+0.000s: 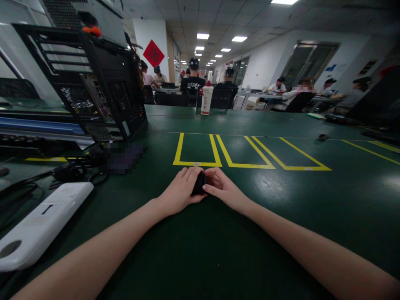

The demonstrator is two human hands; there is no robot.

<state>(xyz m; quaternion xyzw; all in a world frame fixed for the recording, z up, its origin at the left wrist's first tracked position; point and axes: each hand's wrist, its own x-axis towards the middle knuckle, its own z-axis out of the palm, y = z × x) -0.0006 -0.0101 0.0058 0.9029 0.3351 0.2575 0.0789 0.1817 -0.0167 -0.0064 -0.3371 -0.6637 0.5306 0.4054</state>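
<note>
An upright, open-framed black metal computer case (108, 66) bulks over the far left part of the tabletop and blocks the view behind it, with a black and orange item (90, 26) near its upper edge. In front of its base, black cables (21, 191) tangle toward the left edge beside a pixelated dark purple item (125, 158). Nearer, a long white plastic device with rounded ends (46, 225) lies at a slant by the near left corner. A white bottle with a red top (205, 100) stands upright close to the far edge, in front of the seated people beyond. A small dark round object (323, 136) lies toward the right edge.

Around the middle, the left hand (178, 187) wraps a small black object (199, 183) and the right hand (226, 189) pinches its right side, thumb against it; the fingers hide much of its shape. It is just short of the leftmost of three yellow tape outlines (184, 163), which open toward the far edge.

The tabletop (218, 250) is dark green and glossy, crossed by a thin seam, with ceiling light glaring on its right half. Beyond lies a long white-walled room: people at other tables, a red diamond-shaped decoration (153, 53) on a white pillar, a glass door (315, 62) at right, and rectangular ceiling lights (239, 38).
</note>
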